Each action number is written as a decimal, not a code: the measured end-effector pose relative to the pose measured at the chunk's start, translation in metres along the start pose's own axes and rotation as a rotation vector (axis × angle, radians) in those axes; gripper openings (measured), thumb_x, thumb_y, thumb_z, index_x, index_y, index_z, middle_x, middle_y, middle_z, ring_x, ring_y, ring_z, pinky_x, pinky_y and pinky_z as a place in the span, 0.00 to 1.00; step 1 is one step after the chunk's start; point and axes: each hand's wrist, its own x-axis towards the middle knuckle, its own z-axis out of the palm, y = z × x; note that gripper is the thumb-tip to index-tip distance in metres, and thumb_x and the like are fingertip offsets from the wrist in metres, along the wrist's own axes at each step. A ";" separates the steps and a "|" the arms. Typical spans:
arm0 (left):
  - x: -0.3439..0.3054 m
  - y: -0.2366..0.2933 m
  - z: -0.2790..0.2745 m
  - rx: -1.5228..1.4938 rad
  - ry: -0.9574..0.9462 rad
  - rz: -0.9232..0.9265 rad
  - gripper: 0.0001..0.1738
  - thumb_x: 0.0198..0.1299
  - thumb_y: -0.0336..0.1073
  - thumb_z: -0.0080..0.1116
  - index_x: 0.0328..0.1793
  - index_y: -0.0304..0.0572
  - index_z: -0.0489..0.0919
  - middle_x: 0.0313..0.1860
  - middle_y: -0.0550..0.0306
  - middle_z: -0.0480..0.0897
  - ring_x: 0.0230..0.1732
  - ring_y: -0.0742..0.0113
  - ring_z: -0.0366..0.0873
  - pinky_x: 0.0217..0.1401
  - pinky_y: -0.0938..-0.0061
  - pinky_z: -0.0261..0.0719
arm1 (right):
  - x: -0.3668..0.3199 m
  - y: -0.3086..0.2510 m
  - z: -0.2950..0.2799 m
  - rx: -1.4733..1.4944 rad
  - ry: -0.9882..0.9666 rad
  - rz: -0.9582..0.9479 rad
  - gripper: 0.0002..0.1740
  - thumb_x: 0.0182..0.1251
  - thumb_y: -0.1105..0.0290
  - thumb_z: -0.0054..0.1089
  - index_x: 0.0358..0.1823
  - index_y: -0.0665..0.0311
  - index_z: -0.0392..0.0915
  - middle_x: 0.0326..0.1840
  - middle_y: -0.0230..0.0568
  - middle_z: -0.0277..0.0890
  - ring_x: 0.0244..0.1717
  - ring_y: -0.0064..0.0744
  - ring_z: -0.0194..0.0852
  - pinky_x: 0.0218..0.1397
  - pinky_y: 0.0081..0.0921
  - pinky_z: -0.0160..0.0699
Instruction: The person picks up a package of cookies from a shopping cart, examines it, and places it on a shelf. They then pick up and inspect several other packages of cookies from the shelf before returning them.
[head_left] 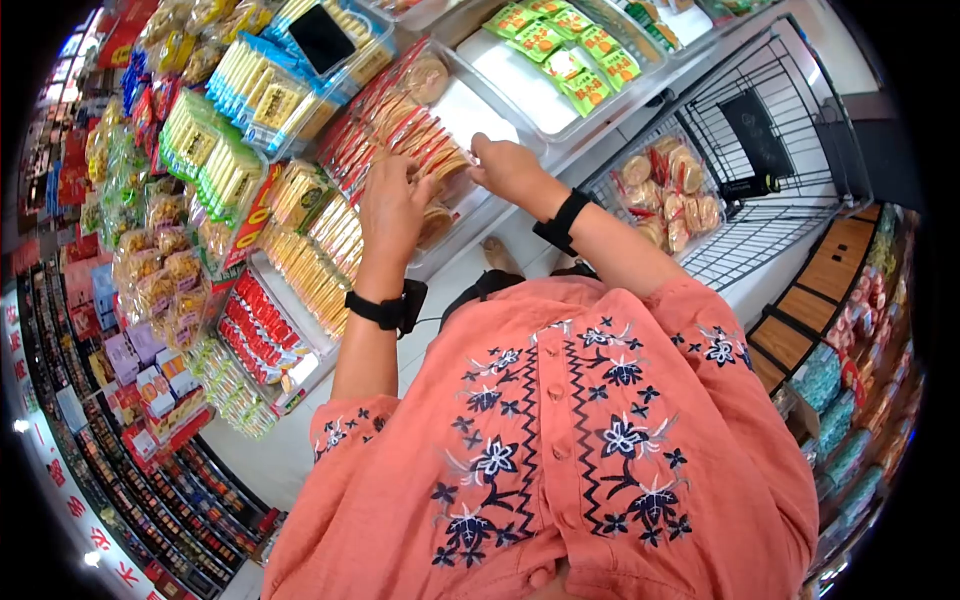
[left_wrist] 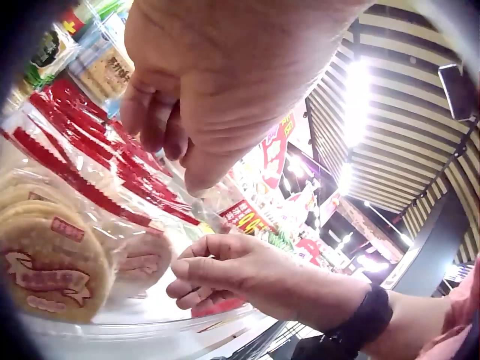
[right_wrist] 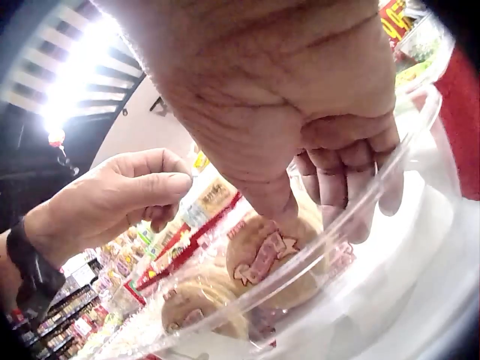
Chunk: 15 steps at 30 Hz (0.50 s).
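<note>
Bags of round crackers with red edges (head_left: pixel 405 125) stand in rows in a clear bin. Over them hangs the left hand (head_left: pixel 392 205), its fingers bent; the left wrist view shows its thumb tip close to clear wrapping, and whether it pinches any is unclear. At the bin's near side is the right hand (head_left: pixel 515 175). The right wrist view shows the right hand (right_wrist: pixel 277 97) reaching down with relaxed fingers, its thumb by a bagged cracker (right_wrist: pixel 262 251) behind the bin's clear rim (right_wrist: pixel 360 217). Contact is hard to tell.
A wire shopping cart (head_left: pixel 740 230) with a pack of round crackers (head_left: pixel 675 190) stands at the right. Green snack packets (head_left: pixel 570 50) lie in a neighbouring bin. A phone-like black rectangle (head_left: pixel 321 40) sits over blue-edged packs, and more snack packs (head_left: pixel 215 150) fill the left.
</note>
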 end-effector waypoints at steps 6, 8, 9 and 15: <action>0.011 0.055 0.016 -0.407 -0.108 -0.043 0.09 0.64 0.32 0.66 0.45 0.36 0.80 0.38 0.50 0.83 0.36 0.59 0.81 0.41 0.67 0.79 | -0.028 0.022 -0.074 0.570 0.245 0.026 0.10 0.71 0.68 0.60 0.45 0.68 0.78 0.31 0.39 0.84 0.34 0.25 0.84 0.40 0.25 0.81; 0.016 0.080 0.024 -0.504 -0.245 -0.045 0.07 0.69 0.31 0.64 0.46 0.35 0.79 0.38 0.59 0.83 0.38 0.75 0.78 0.43 0.78 0.77 | -0.050 0.042 -0.103 0.804 0.332 0.146 0.10 0.73 0.67 0.59 0.43 0.70 0.78 0.33 0.38 0.85 0.35 0.22 0.84 0.39 0.21 0.81; 0.016 0.089 0.032 -0.519 -0.286 -0.055 0.07 0.69 0.31 0.64 0.46 0.35 0.79 0.38 0.60 0.83 0.38 0.76 0.77 0.43 0.79 0.76 | -0.063 0.058 -0.115 0.815 0.399 0.207 0.11 0.73 0.67 0.60 0.43 0.69 0.78 0.33 0.38 0.85 0.35 0.22 0.84 0.39 0.20 0.82; 0.028 0.131 0.074 -0.591 -0.473 -0.079 0.09 0.71 0.34 0.63 0.47 0.35 0.79 0.37 0.63 0.81 0.38 0.78 0.74 0.43 0.80 0.75 | -0.157 0.188 -0.139 0.964 0.701 0.589 0.11 0.72 0.65 0.61 0.44 0.67 0.79 0.34 0.38 0.84 0.30 0.22 0.82 0.34 0.22 0.84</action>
